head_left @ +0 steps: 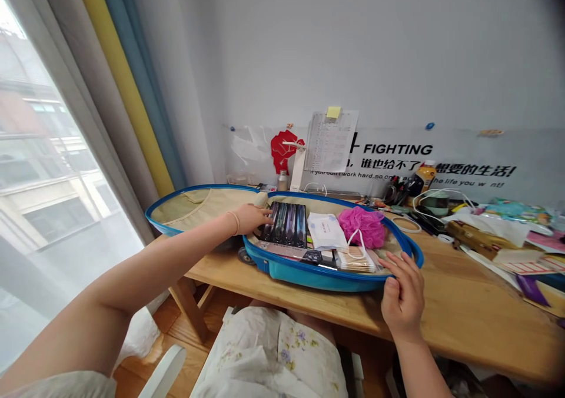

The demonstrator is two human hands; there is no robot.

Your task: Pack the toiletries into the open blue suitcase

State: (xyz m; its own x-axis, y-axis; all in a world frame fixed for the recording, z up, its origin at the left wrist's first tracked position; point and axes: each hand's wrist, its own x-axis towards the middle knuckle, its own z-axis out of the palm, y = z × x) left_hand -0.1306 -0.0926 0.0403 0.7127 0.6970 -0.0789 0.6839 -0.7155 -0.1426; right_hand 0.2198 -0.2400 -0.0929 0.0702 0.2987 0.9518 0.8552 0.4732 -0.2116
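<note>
An open blue suitcase (309, 271) lies on the wooden desk (463, 309), its beige-lined lid (194, 206) folded out to the left. Inside lie a dark pack of toothbrushes (286, 224), a white packet (326, 231), a pink bath sponge (362, 225) and a box of cotton swabs (355, 259). My left hand (252, 217) reaches across and rests flat, fingers stretched, on the left edge of the toothbrush pack. My right hand (401, 295) touches the suitcase's near right rim with fingers loosely spread, holding nothing.
The desk's right side is crowded with cables (436, 201), bottles (421, 177), papers and packets (507, 239). A white lamp (298, 168) and pinned paper (331, 142) stand at the wall. A window with curtains (128, 86) is left. My lap (273, 351) sits below the desk edge.
</note>
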